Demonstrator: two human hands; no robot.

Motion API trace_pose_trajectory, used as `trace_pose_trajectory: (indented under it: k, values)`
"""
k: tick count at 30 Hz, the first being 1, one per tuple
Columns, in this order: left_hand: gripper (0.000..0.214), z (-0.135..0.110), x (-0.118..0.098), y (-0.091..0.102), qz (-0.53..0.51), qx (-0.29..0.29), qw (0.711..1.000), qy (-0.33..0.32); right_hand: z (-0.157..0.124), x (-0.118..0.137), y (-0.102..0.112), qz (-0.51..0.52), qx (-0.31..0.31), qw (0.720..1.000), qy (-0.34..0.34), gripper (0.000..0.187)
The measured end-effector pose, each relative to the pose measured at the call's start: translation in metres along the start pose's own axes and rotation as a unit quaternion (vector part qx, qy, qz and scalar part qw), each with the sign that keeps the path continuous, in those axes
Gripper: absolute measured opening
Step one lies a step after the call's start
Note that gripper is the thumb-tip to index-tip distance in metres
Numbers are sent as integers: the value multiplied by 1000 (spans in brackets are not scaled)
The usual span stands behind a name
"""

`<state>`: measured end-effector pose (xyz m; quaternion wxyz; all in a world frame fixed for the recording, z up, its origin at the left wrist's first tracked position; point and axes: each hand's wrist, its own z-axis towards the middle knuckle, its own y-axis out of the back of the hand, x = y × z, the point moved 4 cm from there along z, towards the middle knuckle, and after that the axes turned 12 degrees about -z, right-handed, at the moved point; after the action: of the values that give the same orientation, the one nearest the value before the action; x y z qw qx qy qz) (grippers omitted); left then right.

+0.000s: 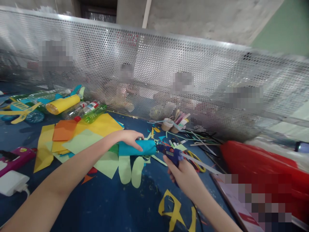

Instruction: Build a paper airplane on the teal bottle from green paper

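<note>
My left hand (131,138) rests over a roll of blue paper (147,147) lying sideways on the table, its thumb and fingers curled round the top. Something green (114,148) shows at the roll's left end, partly behind my wrist; it may be a bottle. In my right hand (180,170) is a blue hot glue gun (169,152), a white glue stick (200,163) jutting from its back. The nozzle points left at the right end of the blue roll; whether it touches cannot be made out. Two pale green paper ovals (137,172) lie just below the roll.
Yellow, orange and green paper sheets (96,125) spread to the left, with plastic bottles (95,113) and a yellow-wrapped one (64,104) behind. Cups of sticks (167,124), scissors (199,162) and a red bag (258,161) are right. A perforated metal screen (149,64) borders the back.
</note>
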<state>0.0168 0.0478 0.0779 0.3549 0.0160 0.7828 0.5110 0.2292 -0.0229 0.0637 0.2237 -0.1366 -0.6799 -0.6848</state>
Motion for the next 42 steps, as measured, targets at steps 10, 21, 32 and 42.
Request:
trace_pose_trajectory:
  k: [10,21,32,42]
  values:
    - [78,1,0,-1,-3,13,1000,6,-8,16,-10,45,48,998,-5,40]
    - [77,2,1,-2,-3,11,1000,2,-3,3,-7,16,25,1000,7,44]
    - [77,1,0,-2,-3,11,1000,2,-1,0,-5,21,0,1000,14,47]
    - [73,-1,0,1,8,13,1000,8,3,7,4,218,-33,975,14,43]
